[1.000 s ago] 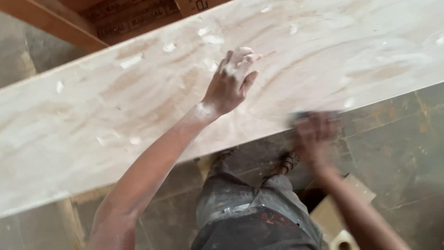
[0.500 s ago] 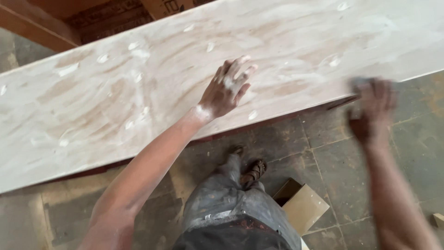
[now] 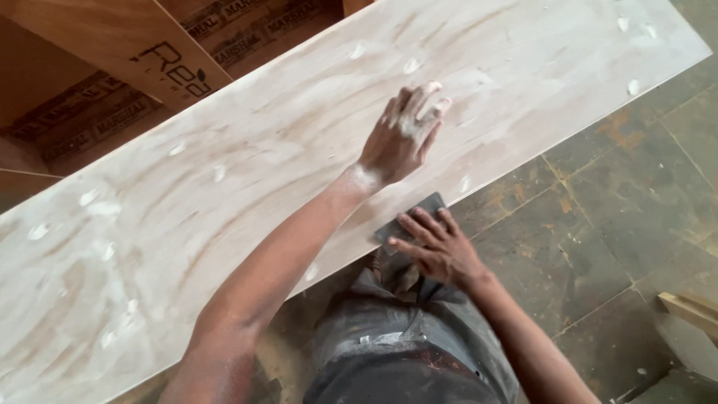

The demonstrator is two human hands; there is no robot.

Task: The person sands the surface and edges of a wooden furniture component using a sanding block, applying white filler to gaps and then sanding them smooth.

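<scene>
Right hand, fingers spread and pressed flat on a dark flat sanding pad, holds that pad against the near edge of a long plywood board; the fingers lie over the pad rather than curling round it. Left hand, empty and open, rests palm down on the board's face just beyond the pad, its fingertips whitened with dust or filler. The board runs diagonally across the view, from lower left to upper right, its pale surface streaked with a white coating and dotted with small white filler patches. Beneath the hands, the person's dusty grey trousers show above a dark tiled floor. Brown wooden panels lie past the board's far edge; a light wooden piece sits at lower right.
</scene>
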